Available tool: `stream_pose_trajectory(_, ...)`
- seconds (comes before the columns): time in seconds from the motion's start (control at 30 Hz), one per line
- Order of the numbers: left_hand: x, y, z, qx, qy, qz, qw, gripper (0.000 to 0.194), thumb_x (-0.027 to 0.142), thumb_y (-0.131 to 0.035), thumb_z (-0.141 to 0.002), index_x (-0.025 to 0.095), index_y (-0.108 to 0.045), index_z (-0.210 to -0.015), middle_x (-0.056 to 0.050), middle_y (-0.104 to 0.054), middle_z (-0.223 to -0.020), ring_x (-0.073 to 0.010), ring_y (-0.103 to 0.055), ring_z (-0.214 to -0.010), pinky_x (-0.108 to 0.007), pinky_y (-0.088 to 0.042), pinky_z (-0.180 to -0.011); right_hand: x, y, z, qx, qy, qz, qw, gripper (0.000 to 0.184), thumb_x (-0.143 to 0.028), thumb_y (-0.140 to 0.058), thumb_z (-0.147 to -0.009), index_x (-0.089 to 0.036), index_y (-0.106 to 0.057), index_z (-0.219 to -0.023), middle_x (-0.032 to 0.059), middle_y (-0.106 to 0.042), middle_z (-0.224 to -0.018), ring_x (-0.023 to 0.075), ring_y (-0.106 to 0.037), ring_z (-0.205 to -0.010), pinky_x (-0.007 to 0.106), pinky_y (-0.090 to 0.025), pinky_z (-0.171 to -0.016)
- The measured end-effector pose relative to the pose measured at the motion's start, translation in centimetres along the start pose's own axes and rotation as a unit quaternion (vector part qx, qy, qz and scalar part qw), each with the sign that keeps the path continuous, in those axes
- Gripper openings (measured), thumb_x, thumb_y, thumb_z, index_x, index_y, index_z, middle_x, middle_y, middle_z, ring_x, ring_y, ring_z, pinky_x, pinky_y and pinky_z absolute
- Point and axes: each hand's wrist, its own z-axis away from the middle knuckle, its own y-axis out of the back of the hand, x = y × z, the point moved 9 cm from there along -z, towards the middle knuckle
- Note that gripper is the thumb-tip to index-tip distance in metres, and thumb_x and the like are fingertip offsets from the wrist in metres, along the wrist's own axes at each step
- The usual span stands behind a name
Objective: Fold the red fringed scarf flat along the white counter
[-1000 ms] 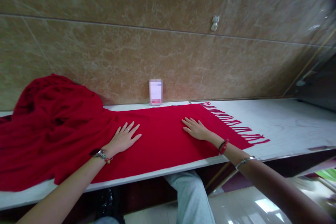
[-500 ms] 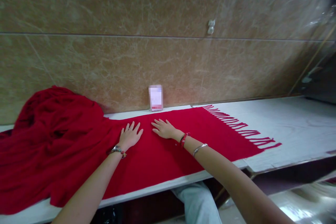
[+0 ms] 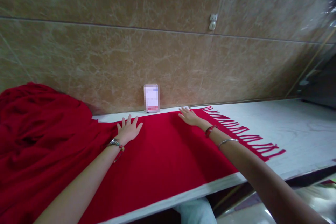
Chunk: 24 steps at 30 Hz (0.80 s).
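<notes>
A red fringed scarf is spread flat over a white tabletop, its knotted tassels pointing right. At the left the same cloth rises in a rumpled heap. My left hand lies on the flat part close to the heap, fingers spread and holding nothing. Farther right, near the scarf's back edge and the tassels, my right hand is stretched out palm down, fingers straight. Whether its palm presses on the cloth or hovers just above, I cannot tell.
A blurred phone-like rectangle leans on the brown marbled wall behind the table. A small white figure is fixed to that wall. White tabletop extends to the right, past the tassels. My leg shows below the front edge.
My right hand has slid right and away from me, from the scarf's middle toward its back edge by the tassels. The left hand stays nearly in place. The view has shifted slightly.
</notes>
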Motion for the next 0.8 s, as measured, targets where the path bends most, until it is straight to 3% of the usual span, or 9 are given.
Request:
stream_pose_trajectory(0.07, 0.8, -0.8, -0.7, 0.001, -0.003, 0.008, 1.000, 0.066, 0.060, -0.017, -0.082, 0.026, -0.021, -0.138, -0.011, -0.012, -0.146, -0.0406, -0.012, -0.129, -0.060, -0.019, -0.096, -5.5, 0.0, -0.4, 0.022, 0.076, -0.023, 0.997, 0.054, -0.042, -0.022, -0.091, -0.016, -0.022, -0.138, 0.0107, -0.021, -0.144, 0.0238, -0.015, -0.132, 0.045, -0.021, -0.103)
stream_pose_trajectory(0.13, 1.1, -1.7, -1.2, -0.002, -0.005, 0.001, 1.000, 0.066, 0.061, -0.017, -0.081, 0.028, -0.023, -0.137, -0.012, -0.016, -0.145, -0.0418, -0.014, -0.128, -0.063, -0.019, -0.094, -9.9, -0.6, -0.4, 0.018, 0.142, -0.047, 0.989, 0.053, -0.044, -0.021, -0.091, -0.019, -0.023, -0.138, 0.0091, -0.023, -0.144, 0.0252, -0.016, -0.132, 0.050, -0.023, -0.101)
stream_pose_trajectory(0.17, 1.1, -2.0, -1.3, 0.000, -0.006, -0.005, 1.000, 0.065, 0.061, -0.017, -0.081, 0.029, -0.024, -0.137, -0.011, -0.018, -0.145, -0.0419, -0.014, -0.128, -0.064, -0.018, -0.094, -11.1, -0.9, -0.4, 0.010, 0.158, -0.052, 0.986, 0.053, -0.045, -0.020, -0.091, -0.020, -0.025, -0.137, 0.0084, -0.025, -0.143, 0.0254, -0.018, -0.131, 0.051, -0.022, -0.101)
stream_pose_trajectory(0.23, 0.9, -2.3, -1.5, 0.007, -0.006, -0.011, 1.000, 0.064, 0.061, -0.018, -0.081, 0.030, -0.025, -0.137, -0.010, -0.018, -0.145, -0.0414, -0.014, -0.129, -0.064, -0.017, -0.094, -10.9, -1.5, -0.4, -0.008, 0.158, -0.050, 0.986, 0.051, -0.045, -0.019, -0.091, -0.023, -0.027, -0.136, 0.0071, -0.026, -0.143, 0.0253, -0.020, -0.130, 0.054, -0.021, -0.101)
stream_pose_trajectory(0.33, 0.7, -2.3, -1.5, 0.006, -0.004, -0.012, 1.000, 0.063, 0.061, -0.018, -0.081, 0.031, -0.025, -0.136, -0.008, -0.018, -0.145, -0.0400, -0.013, -0.129, -0.062, -0.017, -0.096, -5.7, -2.0, -0.4, -0.018, 0.117, -0.018, 0.993, 0.048, -0.041, -0.019, -0.092, -0.025, -0.027, -0.136, 0.0071, -0.024, -0.143, 0.0254, -0.020, -0.130, 0.055, -0.022, -0.099)
stream_pose_trajectory(0.5, 0.8, -2.1, -1.4, -0.006, 0.003, -0.011, 1.000, 0.062, 0.060, -0.020, -0.081, 0.031, -0.024, -0.137, -0.007, -0.017, -0.146, -0.0392, -0.011, -0.130, -0.061, -0.016, -0.097, 7.7, -2.2, 0.5, -0.021, -0.026, 0.040, 0.999, 0.045, -0.036, -0.021, -0.092, -0.026, -0.029, -0.135, 0.0058, -0.024, -0.143, 0.0224, -0.020, -0.131, 0.052, -0.023, -0.100)
stream_pose_trajectory(0.57, 0.9, -2.0, -1.3, -0.008, 0.006, -0.012, 1.000, 0.062, 0.059, -0.021, -0.081, 0.031, -0.023, -0.137, -0.007, -0.016, -0.146, -0.0387, -0.011, -0.130, -0.061, -0.016, -0.097, 11.6, -2.2, 1.2, -0.020, -0.066, 0.046, 0.997, 0.044, -0.033, -0.021, -0.092, -0.026, -0.031, -0.134, 0.0068, -0.027, -0.142, 0.0228, -0.022, -0.130, 0.054, -0.024, -0.099)
stream_pose_trajectory(0.67, 0.9, -2.0, -1.3, -0.012, 0.010, -0.016, 1.000, 0.062, 0.058, -0.020, -0.081, 0.031, -0.023, -0.137, -0.006, -0.015, -0.146, -0.0380, -0.010, -0.130, -0.060, -0.015, -0.098, 15.2, -2.2, 2.2, -0.011, -0.107, 0.049, 0.993, 0.045, -0.031, -0.018, -0.092, -0.025, -0.029, -0.135, 0.0094, -0.028, -0.142, 0.0253, -0.024, -0.129, 0.061, -0.023, -0.095)
stream_pose_trajectory(0.8, 0.9, -2.1, -1.3, -0.015, 0.012, -0.018, 1.000, 0.062, 0.059, -0.020, -0.081, 0.031, -0.023, -0.137, -0.006, -0.015, -0.146, -0.0380, -0.010, -0.130, -0.060, -0.015, -0.098, 16.3, -1.8, 2.3, 0.008, -0.130, 0.049, 0.990, 0.046, -0.031, -0.016, -0.092, -0.021, -0.030, -0.135, 0.0119, -0.030, -0.141, 0.0267, -0.025, -0.129, 0.064, -0.020, -0.094)
